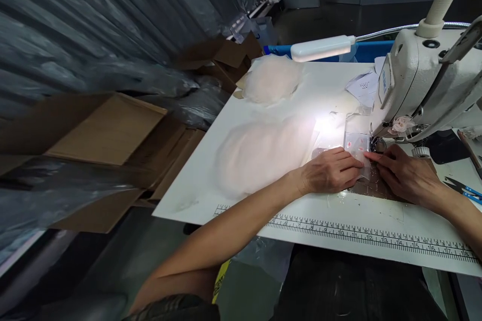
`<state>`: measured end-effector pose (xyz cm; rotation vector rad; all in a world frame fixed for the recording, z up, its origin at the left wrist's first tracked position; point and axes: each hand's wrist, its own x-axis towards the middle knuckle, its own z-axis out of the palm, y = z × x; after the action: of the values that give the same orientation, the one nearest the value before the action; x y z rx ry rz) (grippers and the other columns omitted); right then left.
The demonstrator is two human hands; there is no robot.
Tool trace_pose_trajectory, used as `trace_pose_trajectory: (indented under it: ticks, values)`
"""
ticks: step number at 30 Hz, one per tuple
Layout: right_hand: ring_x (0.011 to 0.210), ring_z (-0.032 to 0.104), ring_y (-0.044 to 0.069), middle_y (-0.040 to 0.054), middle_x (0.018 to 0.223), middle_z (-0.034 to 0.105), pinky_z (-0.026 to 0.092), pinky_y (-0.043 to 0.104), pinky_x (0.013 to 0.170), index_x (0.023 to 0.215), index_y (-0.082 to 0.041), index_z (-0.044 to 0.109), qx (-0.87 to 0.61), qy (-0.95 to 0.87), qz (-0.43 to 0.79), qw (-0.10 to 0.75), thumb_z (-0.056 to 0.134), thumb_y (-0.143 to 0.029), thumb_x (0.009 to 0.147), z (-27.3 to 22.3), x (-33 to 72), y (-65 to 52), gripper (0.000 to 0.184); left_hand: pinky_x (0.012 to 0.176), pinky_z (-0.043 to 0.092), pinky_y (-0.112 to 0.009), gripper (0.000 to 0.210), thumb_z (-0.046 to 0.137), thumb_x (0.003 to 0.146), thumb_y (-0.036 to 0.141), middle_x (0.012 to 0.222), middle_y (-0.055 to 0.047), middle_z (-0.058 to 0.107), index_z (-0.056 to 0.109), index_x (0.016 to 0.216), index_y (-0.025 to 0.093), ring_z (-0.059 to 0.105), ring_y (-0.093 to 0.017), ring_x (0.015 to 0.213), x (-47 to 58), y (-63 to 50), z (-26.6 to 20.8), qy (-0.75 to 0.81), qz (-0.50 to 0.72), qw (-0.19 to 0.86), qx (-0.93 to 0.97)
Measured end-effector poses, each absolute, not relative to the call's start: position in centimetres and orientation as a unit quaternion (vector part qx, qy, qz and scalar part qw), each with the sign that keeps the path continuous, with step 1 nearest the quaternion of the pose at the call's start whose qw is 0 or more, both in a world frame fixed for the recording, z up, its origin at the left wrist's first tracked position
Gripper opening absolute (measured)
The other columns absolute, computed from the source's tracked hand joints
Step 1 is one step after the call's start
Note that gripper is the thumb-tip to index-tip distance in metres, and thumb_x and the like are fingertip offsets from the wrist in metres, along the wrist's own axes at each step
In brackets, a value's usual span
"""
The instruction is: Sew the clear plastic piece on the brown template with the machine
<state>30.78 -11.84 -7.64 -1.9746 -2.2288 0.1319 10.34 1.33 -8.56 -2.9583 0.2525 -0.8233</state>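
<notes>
A small piece of sheer pale fabric with red spots (354, 144) lies at the needle area of a white sewing machine (402, 80). From the left, my left hand (333, 170) has its fingers bent and pressed together on the fabric's near edge. My right hand (404, 174) comes in from the other side, its forefinger stretched onto the fabric's right edge and the other fingers curled. Both hands are just in front of the presser foot (374, 143). What lies under the fingertips is partly hidden.
Pale round fabric piles (263, 158) spread over the white table (199, 180). A lamp (322, 49) shines from behind. Blue-handled scissors (465, 189) lie at right, and a ruler strip (361, 235) runs along the front edge. Cardboard boxes (107, 128) stand left.
</notes>
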Motion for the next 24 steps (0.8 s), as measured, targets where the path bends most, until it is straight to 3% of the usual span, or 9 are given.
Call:
trace_pose_trajectory:
  ticks: [7,24]
  values:
    - [0.061,0.057,0.016,0.01,0.097,0.068,0.041,0.027,0.052,0.129,-0.027,0.068,-0.637,-0.759,0.061,0.121,0.037,-0.028,0.095,-7.59,31.7,-12.54,0.045,0.069,0.053,-0.028,0.02,0.051,0.096,0.02,0.101,-0.005,0.076,0.069,0.087,0.017,0.067,-0.013,0.08,10.1,1.51,-8.4,0.092,-0.262,0.018,-0.961]
    - [0.069,0.062,0.019,0.0122,0.102,0.069,0.041,0.03,0.052,0.127,-0.029,0.07,-0.661,-0.746,0.026,0.077,0.04,-0.027,0.094,-7.29,30.95,-12.63,0.044,0.069,0.054,-0.03,0.019,0.052,0.095,0.018,0.098,-0.006,0.076,0.069,0.089,0.018,0.066,-0.013,0.078,10.08,1.61,-8.77,0.097,-0.26,-0.024,-0.96]
